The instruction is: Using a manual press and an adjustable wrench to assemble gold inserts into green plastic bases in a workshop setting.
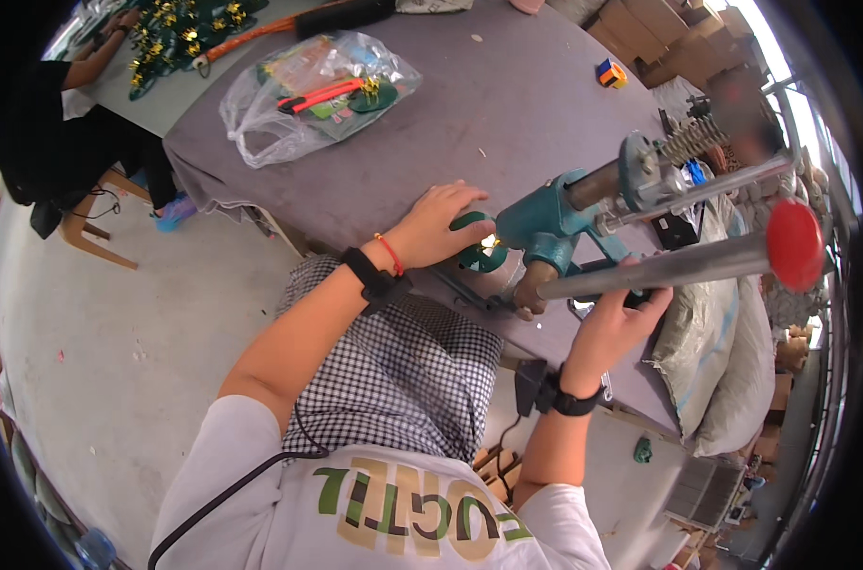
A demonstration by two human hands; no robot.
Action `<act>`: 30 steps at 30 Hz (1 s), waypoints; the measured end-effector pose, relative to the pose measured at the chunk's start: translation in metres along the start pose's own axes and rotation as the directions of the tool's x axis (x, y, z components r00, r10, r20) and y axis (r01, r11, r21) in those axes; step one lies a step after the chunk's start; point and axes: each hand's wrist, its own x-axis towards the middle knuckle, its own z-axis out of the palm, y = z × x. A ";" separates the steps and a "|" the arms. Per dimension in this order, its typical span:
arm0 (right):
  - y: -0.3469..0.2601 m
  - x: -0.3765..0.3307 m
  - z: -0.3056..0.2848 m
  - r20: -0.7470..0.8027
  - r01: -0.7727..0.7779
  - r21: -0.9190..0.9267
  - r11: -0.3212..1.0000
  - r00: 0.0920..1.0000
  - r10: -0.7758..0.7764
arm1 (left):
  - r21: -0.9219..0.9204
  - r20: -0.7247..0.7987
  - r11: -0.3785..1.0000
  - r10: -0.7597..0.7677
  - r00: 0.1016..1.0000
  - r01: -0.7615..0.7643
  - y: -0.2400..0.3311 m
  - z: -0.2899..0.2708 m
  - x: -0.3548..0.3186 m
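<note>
Press work is in mid-cycle, as far as this view tells. On the grey worktop (507, 114) stands a teal hand press (545, 228) with a long metal lever (669, 269) ending in a red knob (795, 244). The right hand (614, 318) is wrapped around the lever's shaft near the press body, fingers curled shut on it. The left hand (438, 226) lies flat on the worktop with fingers spread, its fingertips touching a small green piece (477, 249) that sits right under the press head, where a bright glint shows.

So one piece is already placed at the die and steadied. Whether the lever has finished its stroke cannot be told: it stands roughly level, and I judge the pressing itself to be underway or just about to come.

How much remains is hard to read. Further back on the worktop lies a clear plastic bag (308, 100) holding more green pieces and a red-handled tool, well apart from the press; these look like stock yet to be handled or parts already done, and the view does not say which. At the far left another person (61, 123) sits at a second table with green and gold ornaments (180, 33).
</note>
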 end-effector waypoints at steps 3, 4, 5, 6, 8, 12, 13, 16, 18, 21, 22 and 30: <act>0.003 0.006 0.011 -0.176 0.015 0.046 0.999 0.984 -0.007 | -0.053 0.069 0.999 0.013 0.998 -0.009 0.001 0.005 0.000; 0.004 0.008 0.018 -0.274 0.068 0.008 0.998 0.960 -0.064 | -0.060 0.067 0.998 0.011 0.998 -0.007 0.004 0.004 -0.002; 0.002 0.012 0.024 -0.347 0.004 0.018 1.000 0.938 0.003 | 0.000 0.043 1.000 0.009 0.999 -0.009 0.011 0.004 -0.007; 0.019 0.019 0.022 -0.285 -0.017 0.188 0.982 0.956 0.071 | 0.060 0.019 0.998 0.013 1.000 -0.015 0.017 0.005 -0.011; 0.043 0.037 0.026 -0.138 0.044 0.271 0.962 0.990 -0.006 | 0.195 -0.056 0.978 -0.059 0.997 0.069 0.033 0.008 -0.024; 0.091 0.103 0.022 0.516 -0.399 0.612 0.683 0.856 0.037 | 0.217 -0.079 0.956 -0.184 0.980 0.198 0.070 0.033 -0.044; 0.047 0.103 0.047 0.513 -0.365 0.524 0.770 0.856 0.057 | 0.179 -0.078 0.946 -0.260 0.962 0.270 0.070 0.038 -0.050; 0.089 0.150 0.050 0.716 -0.341 0.609 0.716 0.625 -0.311 | 0.175 0.002 0.949 -0.268 0.963 0.263 0.079 0.056 -0.047; 0.092 0.152 0.048 0.737 -0.359 0.592 0.722 0.604 -0.303 | 0.193 -0.005 0.935 -0.303 0.953 0.298 0.080 0.061 -0.040; 0.075 0.145 0.041 0.762 -0.396 0.540 0.743 0.605 -0.231 | 0.191 -0.145 0.974 -0.094 0.985 0.122 0.078 0.069 -0.020; 0.071 0.142 0.035 0.758 -0.406 0.505 0.761 0.630 -0.167 | 0.170 -0.147 0.983 -0.042 0.988 0.067 0.079 0.073 -0.011; 0.035 0.156 -0.077 0.237 -0.278 0.740 0.612 0.960 0.150 | 0.019 -0.023 1.000 -0.014 1.000 0.015 0.061 0.081 0.006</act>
